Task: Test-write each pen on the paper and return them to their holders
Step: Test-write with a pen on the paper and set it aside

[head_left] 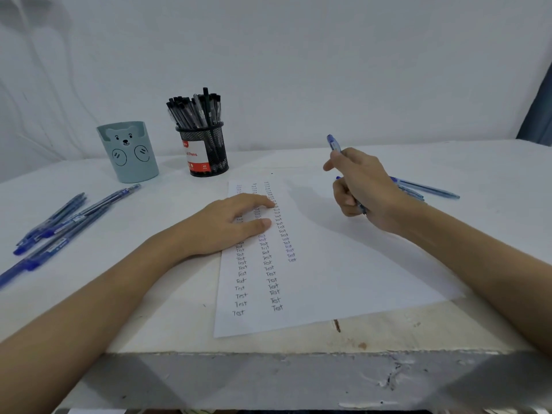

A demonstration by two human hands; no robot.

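Blue pen (334,143) is gripped in the curled right hand (363,186), off the paper (343,264) toward the table's far right edge; the flat, relaxed left hand (227,225) pins the sheet. Best to bring the tip to the third column's end and write lightly, then drop it in the bear holder (129,150) at the far left corner

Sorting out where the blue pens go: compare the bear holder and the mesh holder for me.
The bear holder is solid pale teal with a bear face drawn on it; the mesh holder is black wire mesh with a red and white label. The mesh holder is packed with black pens, while no pens show above the bear holder's rim. The bear holder stands left of the mesh one. Both stand upright at the back of the table.
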